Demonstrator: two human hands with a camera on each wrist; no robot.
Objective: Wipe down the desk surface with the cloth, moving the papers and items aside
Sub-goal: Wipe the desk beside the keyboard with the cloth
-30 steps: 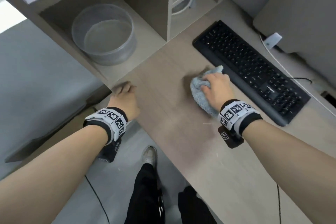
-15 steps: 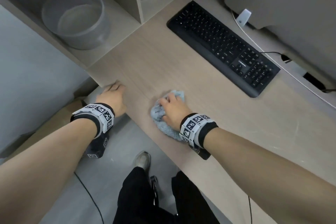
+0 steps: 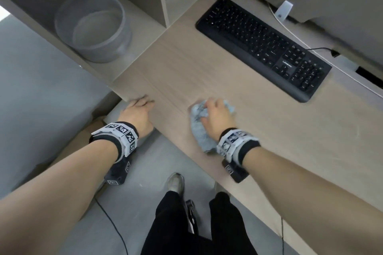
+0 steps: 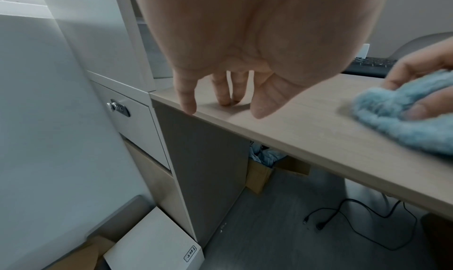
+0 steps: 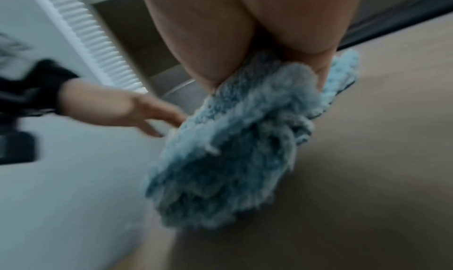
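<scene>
A fluffy light-blue cloth (image 3: 199, 125) (image 4: 402, 119) (image 5: 235, 148) lies bunched on the light wooden desk (image 3: 269, 130), near its front edge. My right hand (image 3: 215, 114) is on top of it, fingers curled into the cloth and pressing it to the wood. My left hand (image 3: 138, 109) (image 4: 220, 99) rests at the desk's front left corner, fingers straight and spread, tips touching the surface and holding nothing. No papers show on the desk.
A black keyboard (image 3: 263, 47) lies diagonally at the back right, with a white cable (image 3: 290, 31) behind it. A grey round bin (image 3: 93, 27) sits in the shelf unit to the left. Under the desk are a cardboard box (image 4: 259, 175) and loose cables (image 4: 355, 216).
My right hand has dragged the cloth from beside the keyboard back toward the desk's front edge. The left hand stays at the front left corner.
</scene>
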